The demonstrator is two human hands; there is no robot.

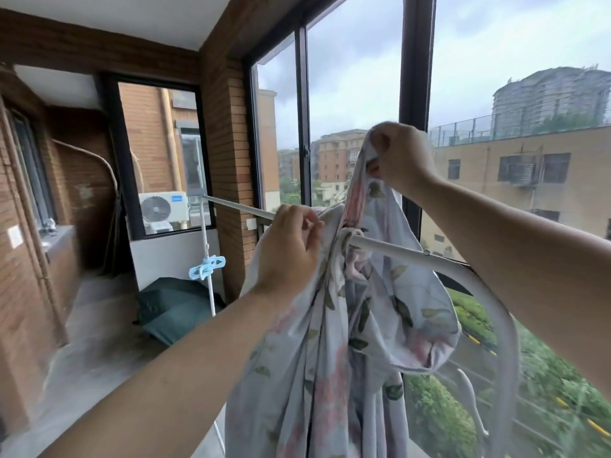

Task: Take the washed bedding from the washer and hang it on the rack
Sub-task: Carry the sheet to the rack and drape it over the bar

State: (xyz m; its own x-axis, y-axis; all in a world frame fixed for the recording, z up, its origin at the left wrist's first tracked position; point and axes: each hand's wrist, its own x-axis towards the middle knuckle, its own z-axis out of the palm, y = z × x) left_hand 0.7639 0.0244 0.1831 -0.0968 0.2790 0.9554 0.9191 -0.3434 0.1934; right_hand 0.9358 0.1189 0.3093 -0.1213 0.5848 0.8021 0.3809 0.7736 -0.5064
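Note:
A pale floral bedsheet (334,358) with pink flowers and green leaves hangs bunched over the white rack rail (390,247). My left hand (291,249) grips a fold of the sheet at rail height, on the rail's near side. Higher up and further right, my right hand (401,157) pinches a raised corner of the sheet above the rail. Most of the cloth drops below the rail and out of the bottom of the view. The washer is not in view.
The white rack (489,299) curves down at the right in front of tall windows (350,104). A blue clip (206,267) hangs on the rack's far upright. A dark green bag (172,309) lies on the floor by a brick pillar (231,153).

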